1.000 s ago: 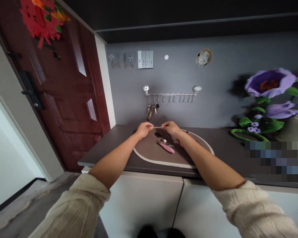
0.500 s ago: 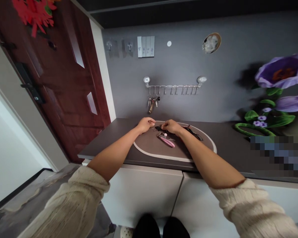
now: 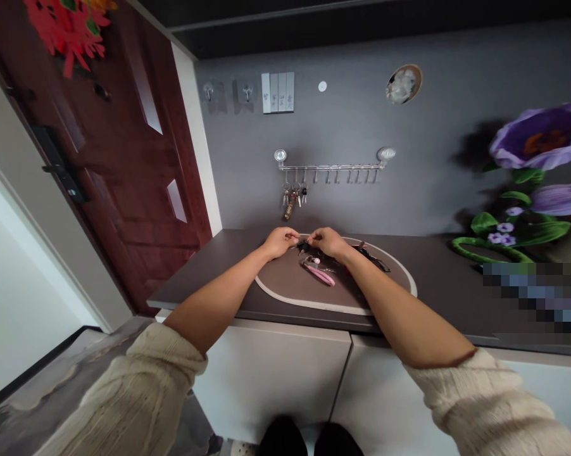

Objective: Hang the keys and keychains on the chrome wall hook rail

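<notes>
Both my hands reach out over an oval brown mat with a pale rim (image 3: 314, 305) on a dark countertop. My left hand (image 3: 280, 241) is closed in a pinch, and my right hand (image 3: 327, 241) is closed in a pinch close beside it. Between them they hold a small dark bunch of keys (image 3: 302, 244) just above the mat. A pink strap keychain (image 3: 320, 273) lies on the mat below my right hand. A dark and red item (image 3: 371, 256) lies on the mat right of my right wrist.
A chrome hook rail (image 3: 332, 166) on the grey wall carries a hanging key bunch (image 3: 292, 200) at its left end. A dark red door (image 3: 124, 164) stands at the left. A purple flower decoration (image 3: 532, 183) is on the right. White cabinets (image 3: 266, 373) sit under the counter.
My hands have come closer together and lowered slightly toward the mat, with the dark keys now between them. The view has tipped down a little.
</notes>
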A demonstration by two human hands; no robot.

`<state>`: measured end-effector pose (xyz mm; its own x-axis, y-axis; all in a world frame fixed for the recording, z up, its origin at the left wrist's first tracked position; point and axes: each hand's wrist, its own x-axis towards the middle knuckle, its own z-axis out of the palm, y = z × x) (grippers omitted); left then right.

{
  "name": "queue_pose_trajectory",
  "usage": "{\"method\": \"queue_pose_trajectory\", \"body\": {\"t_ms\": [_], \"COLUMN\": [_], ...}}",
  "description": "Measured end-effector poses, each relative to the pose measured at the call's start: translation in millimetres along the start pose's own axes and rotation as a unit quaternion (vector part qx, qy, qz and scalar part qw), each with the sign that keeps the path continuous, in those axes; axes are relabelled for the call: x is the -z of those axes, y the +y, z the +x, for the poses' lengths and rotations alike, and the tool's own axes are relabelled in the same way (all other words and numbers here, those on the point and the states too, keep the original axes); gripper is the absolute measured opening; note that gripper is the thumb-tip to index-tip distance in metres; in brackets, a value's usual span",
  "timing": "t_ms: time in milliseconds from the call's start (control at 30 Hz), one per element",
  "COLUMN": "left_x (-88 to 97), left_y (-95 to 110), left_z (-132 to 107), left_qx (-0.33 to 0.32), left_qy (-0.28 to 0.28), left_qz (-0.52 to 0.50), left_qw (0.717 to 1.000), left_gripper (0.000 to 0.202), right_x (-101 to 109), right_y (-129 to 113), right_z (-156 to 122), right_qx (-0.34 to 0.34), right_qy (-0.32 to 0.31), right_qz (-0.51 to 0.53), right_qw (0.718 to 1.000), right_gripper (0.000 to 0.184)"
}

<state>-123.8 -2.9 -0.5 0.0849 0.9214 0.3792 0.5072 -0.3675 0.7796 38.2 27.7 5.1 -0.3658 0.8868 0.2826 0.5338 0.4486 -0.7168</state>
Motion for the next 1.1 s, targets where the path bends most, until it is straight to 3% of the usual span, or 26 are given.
{"method": "queue_pose_trajectory", "body": {"t_ms": [200,467,667,1100], "left_x": [-1.4,-2.4,-5.5,-11.2], "left_y": [-2.4,4.1,5.9,8.1], "left_z": [1.5,-1.7,-2.1,-4.0], "left_qx": [-0.005,0.015,0.035,0.050], "left_qy": [0.017,0.033,0.041,0.037], "left_qz": [-0.028,-0.089,-0.144,-0.162], "left_qw": [0.999,0.995,0.988,0.985], "left_gripper": [0.016,0.016,0.018,0.017], "right_x": [0.1,0.5,3.6,23.5], "right_y": [-2.1,-11.7,-16.0,-19.2], "right_z": [1.0,-5.2,-7.3,23.7], "right_qx": [0.013,-0.022,-0.023,0.068], "right_qy": [0.042,0.019,0.045,0.196], "right_qz": [0.031,0.227,0.292,0.220], "right_qw": [0.999,0.973,0.955,0.953], "right_gripper": [0.010,0.007,0.011,0.028]}}
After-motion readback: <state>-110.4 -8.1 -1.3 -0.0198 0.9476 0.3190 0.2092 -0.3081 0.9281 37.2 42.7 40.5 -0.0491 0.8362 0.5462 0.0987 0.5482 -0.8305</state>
